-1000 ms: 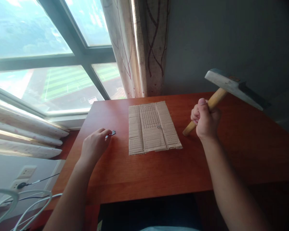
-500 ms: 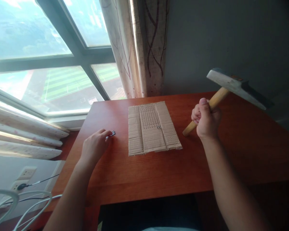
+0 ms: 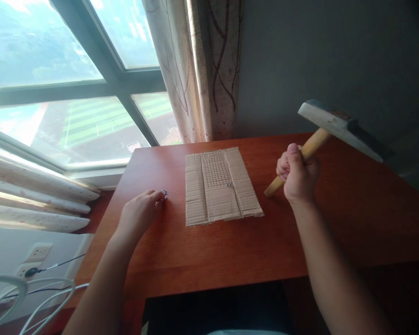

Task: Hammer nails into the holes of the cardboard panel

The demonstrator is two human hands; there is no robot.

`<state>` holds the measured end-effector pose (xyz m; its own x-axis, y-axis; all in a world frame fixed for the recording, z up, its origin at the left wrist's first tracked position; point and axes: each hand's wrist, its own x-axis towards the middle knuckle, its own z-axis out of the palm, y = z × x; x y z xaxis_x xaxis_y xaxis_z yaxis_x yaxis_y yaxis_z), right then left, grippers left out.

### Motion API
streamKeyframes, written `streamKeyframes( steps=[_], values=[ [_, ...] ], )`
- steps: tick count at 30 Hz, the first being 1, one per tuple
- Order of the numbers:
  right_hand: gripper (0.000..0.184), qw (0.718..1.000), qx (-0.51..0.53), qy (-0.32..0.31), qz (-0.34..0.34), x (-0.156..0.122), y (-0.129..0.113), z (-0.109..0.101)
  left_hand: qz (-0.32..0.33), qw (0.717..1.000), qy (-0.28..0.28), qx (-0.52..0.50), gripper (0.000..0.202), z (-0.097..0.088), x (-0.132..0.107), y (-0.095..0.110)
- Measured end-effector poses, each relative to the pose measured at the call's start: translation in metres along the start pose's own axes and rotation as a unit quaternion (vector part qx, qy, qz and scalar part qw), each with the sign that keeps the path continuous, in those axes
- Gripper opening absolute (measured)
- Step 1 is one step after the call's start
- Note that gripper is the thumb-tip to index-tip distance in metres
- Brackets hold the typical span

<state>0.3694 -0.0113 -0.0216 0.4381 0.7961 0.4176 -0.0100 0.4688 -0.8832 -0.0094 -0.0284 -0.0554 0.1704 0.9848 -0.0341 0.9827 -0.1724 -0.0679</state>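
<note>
My right hand [image 3: 299,176] is closed around the wooden handle of a hammer [image 3: 330,118], raised over the right side of the table. The hammer's grey metal head points up and away, with one flat end and one tapered end. My left hand [image 3: 138,211] is low at the table's left, fingertips pinched together at a few small dark, shiny pieces [image 3: 164,192], too small to name. What the fingertips grip is hidden. Between the hands lies a flat piece of creased cardboard [image 3: 224,202] with rows of small dark dots and a tiny dark ring near its middle.
The reddish-brown wooden table [image 3: 209,260] has its front edge near my body. Behind it are a patterned curtain [image 3: 223,70] and a grey wall [image 3: 317,56]. A window [image 3: 118,83] is at the left, with white cables [image 3: 49,298] and a wall socket [image 3: 39,252] below.
My left fingers have shifted slightly at the small pieces, which show in a different arrangement. The hammer and my right hand are nearly still.
</note>
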Motion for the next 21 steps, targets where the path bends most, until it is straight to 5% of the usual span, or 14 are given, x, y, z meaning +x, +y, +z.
streamKeyframes(
  steps=[3,7,13,18,21],
  values=[
    [0.06,1.0,0.003,0.0,-0.002,0.0,0.0,0.0,0.01,0.999,0.007,-0.034,0.024,-0.003,0.001,0.003],
    [0.06,1.0,-0.004,-0.002,-0.002,0.0,-0.001,0.001,0.018,0.983,0.091,-0.157,0.015,-0.015,0.004,0.014],
    [0.059,1.0,-0.003,0.001,0.003,0.0,-0.001,0.001,0.047,0.89,0.155,-0.426,0.014,-0.043,0.01,0.052],
    [0.059,1.0,0.008,0.001,0.004,0.0,0.0,0.0,0.098,0.829,0.158,-0.527,0.014,-0.056,0.02,0.093],
    [0.059,1.0,0.017,0.002,0.002,0.0,0.001,0.0,0.137,0.818,0.148,-0.539,0.013,-0.058,0.03,0.113]
  ],
)
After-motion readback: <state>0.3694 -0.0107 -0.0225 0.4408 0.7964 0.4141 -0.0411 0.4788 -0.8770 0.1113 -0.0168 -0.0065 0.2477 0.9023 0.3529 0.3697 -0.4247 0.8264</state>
